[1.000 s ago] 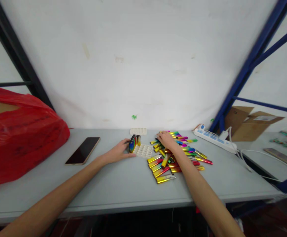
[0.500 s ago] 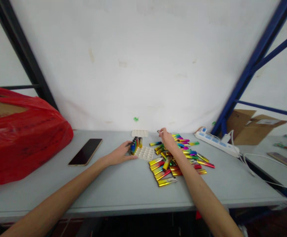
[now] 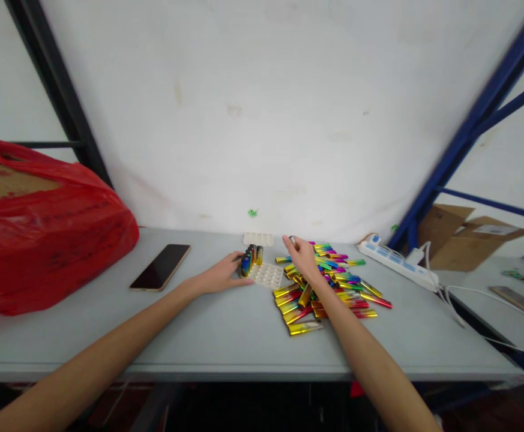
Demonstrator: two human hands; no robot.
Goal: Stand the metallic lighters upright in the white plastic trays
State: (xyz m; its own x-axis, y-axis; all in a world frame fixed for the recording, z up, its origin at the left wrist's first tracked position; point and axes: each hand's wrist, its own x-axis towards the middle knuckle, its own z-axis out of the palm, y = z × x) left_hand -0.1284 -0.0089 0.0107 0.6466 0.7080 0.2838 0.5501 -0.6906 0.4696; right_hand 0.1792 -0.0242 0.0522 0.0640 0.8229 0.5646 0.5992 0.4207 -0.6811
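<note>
A white tray (image 3: 268,276) with rows of round cells lies on the table. Several shiny lighters (image 3: 247,264) stand upright in its left part. My left hand (image 3: 223,275) grips the tray's left side, thumb along the front and fingers behind by the standing lighters. My right hand (image 3: 302,257) is raised just right of the tray, fingers closed on a lighter (image 3: 292,239) of which only a small dark and metallic end shows. Below and right of that hand lies a loose pile of metallic lighters (image 3: 304,327) in gold, red, green, blue and purple.
Behind the tray, a second white moulded piece (image 3: 258,239) lies by the wall. A phone (image 3: 161,267) rests on the left, beside a large red plastic bag (image 3: 63,246). On the right are a white power strip (image 3: 399,263) with cables and a cardboard box (image 3: 462,240).
My right hand has turned slightly, its lighter now mostly hidden in the fingers. The left hand keeps its place at the tray. The whole view has shifted a little.
</note>
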